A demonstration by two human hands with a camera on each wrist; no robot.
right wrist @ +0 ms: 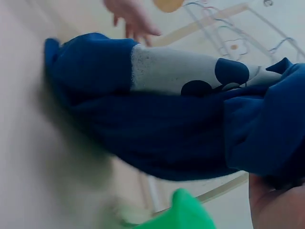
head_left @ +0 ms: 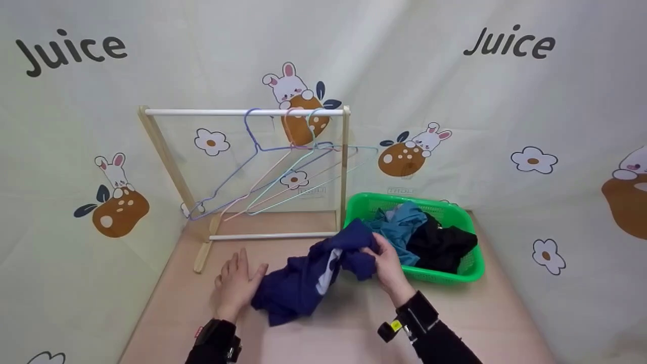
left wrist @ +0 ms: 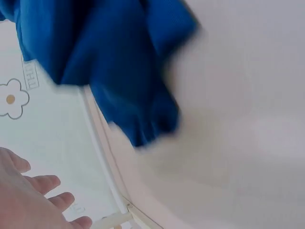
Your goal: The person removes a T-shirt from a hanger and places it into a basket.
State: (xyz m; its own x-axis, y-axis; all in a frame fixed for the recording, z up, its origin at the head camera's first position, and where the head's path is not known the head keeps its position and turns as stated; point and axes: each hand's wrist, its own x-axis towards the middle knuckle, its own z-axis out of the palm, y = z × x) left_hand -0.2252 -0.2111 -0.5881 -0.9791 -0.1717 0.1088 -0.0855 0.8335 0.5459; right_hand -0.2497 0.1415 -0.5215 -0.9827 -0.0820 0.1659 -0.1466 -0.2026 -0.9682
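Observation:
A navy blue garment (head_left: 298, 288) with a white printed patch hangs bunched over the table in the head view. Its upper end is gripped by my right hand (head_left: 388, 263), whose thumb and fingers close on the fabric. Beside the garment's lower left end is my left hand (head_left: 235, 285), fingers straight and spread, holding nothing. The left wrist view has the same hand (left wrist: 28, 200) apart from the dangling cloth (left wrist: 119, 67). White print with dark round spots faces the right wrist camera on the garment (right wrist: 157, 129).
A green basket (head_left: 440, 277) at the right holds a teal garment (head_left: 399, 230) and a black garment (head_left: 445, 247). Behind the hands stands a wooden rack with a white rail (head_left: 202, 112). Purple (head_left: 230, 177), pink (head_left: 263, 179) and light green hangers (head_left: 280, 177) hang from it.

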